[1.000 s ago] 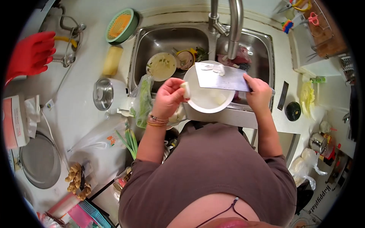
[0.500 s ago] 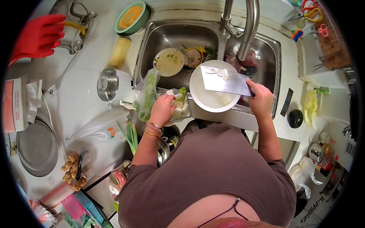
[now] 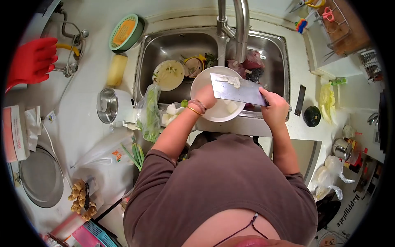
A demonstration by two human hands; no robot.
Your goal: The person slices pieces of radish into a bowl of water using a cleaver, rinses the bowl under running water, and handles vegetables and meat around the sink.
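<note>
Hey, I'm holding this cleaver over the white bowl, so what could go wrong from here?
The blade of the cleaver in the right hand is very near the left hand; a slip might nick it. The white scraps on the blade could slide off if it tilts. The bowl appears to overhang the sink, so a knock might tip it.

White bowl (image 3: 217, 115), silver-grey cleaver (image 3: 242, 92)
</note>
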